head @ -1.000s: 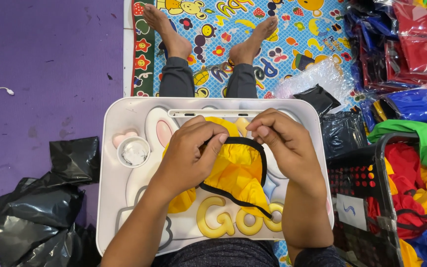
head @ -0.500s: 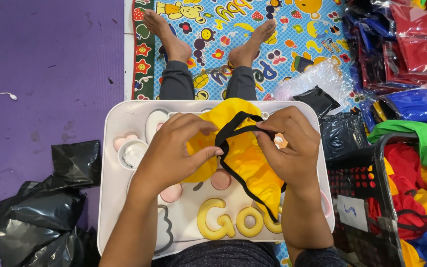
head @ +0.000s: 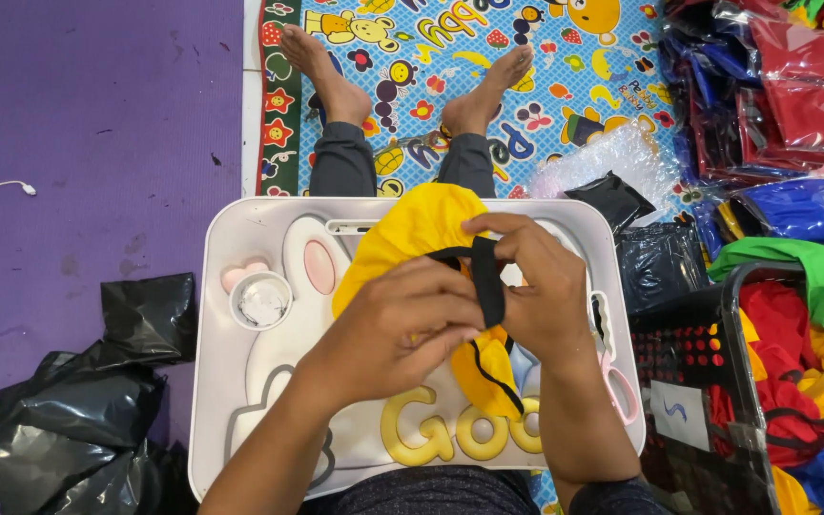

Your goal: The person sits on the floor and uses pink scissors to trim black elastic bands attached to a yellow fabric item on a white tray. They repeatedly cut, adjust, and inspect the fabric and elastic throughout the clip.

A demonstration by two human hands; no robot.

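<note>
Seen from your head camera: your left hand (head: 402,329) and right hand (head: 536,286) close their fingers on a yellow cloth (head: 412,238) and its black strap (head: 486,277), held just above the white lap tray (head: 240,229).

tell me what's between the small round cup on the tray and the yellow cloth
In the head view, a raised white rabbit-ear shape with a pink centre lies between the cup and the yellow cloth.
</note>
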